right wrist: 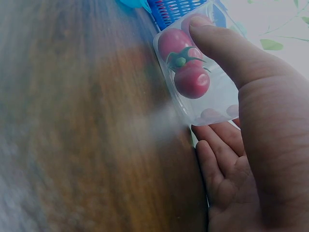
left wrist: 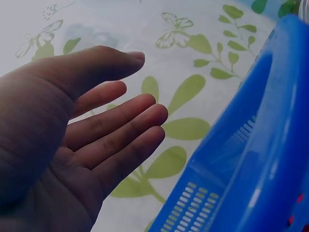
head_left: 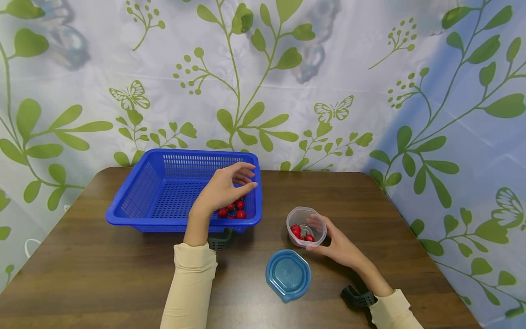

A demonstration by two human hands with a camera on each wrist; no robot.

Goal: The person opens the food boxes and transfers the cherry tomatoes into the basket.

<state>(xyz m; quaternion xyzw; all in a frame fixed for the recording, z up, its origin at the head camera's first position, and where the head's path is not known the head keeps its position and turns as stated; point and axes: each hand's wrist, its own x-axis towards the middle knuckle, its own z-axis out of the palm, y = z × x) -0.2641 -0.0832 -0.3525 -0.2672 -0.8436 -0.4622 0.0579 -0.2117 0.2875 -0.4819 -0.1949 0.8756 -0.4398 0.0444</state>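
Note:
Above the right end of the blue plastic basket [head_left: 153,220], my left hand [head_left: 219,188] hovers with loosely curved fingers and nothing between them. Several cherry tomatoes [head_left: 240,214] lie in the basket's right corner, partly hidden by this hand. In the left wrist view the thumb and fingers [left wrist: 123,140] are spread apart beside the basket wall [left wrist: 270,159]. My right hand [head_left: 339,244] holds a clear plastic container [head_left: 302,215] from its right side, thumb near the front and fingers behind. Red cherry tomatoes [right wrist: 192,81] with green stems sit inside it.
A blue lid [head_left: 288,273] lies on the brown wooden table [head_left: 135,278], just in front of the container. Behind the table hangs a white cloth [head_left: 349,59] with green leaves and butterflies. A pale cable loop [head_left: 28,246] shows at the left edge.

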